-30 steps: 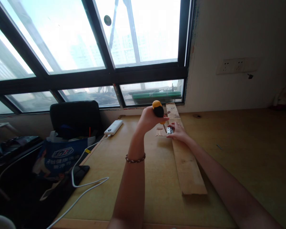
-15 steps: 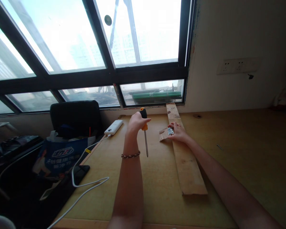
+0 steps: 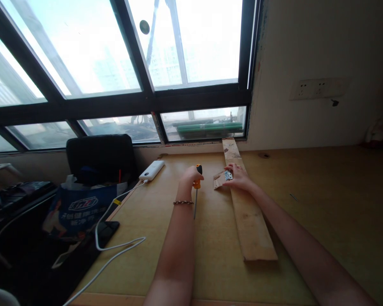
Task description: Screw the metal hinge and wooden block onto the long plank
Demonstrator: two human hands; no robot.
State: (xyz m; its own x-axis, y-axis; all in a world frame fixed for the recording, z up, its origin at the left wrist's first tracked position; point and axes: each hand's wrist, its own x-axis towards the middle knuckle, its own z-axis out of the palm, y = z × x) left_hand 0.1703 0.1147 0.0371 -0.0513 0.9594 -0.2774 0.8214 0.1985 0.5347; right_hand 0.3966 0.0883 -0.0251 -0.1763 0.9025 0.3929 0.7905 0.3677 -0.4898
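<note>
My left hand (image 3: 189, 175) is closed round the black and orange handle of a screwdriver (image 3: 197, 184), whose thin shaft points down toward the table. To its right, my right hand (image 3: 239, 177) grips a silver metal hinge (image 3: 228, 175) with fingers and thumb. The hinge lies against a short piece of wood (image 3: 218, 181), which sticks out to the left of a long wooden board (image 3: 252, 225). That board runs lengthwise under my right hand. The screwdriver is apart from the hinge.
On the yellowish table (image 3: 325, 238), a small thin metal piece (image 3: 293, 197) lies to the right. A white power bank (image 3: 152, 170) with a white cable (image 3: 121, 245) is at the left edge. Beyond that edge are a black chair (image 3: 100, 155) and a blue bag (image 3: 79, 208).
My left hand has moved down and slightly right with the screwdriver. My right hand, the hinge and the wood have stayed in place.
</note>
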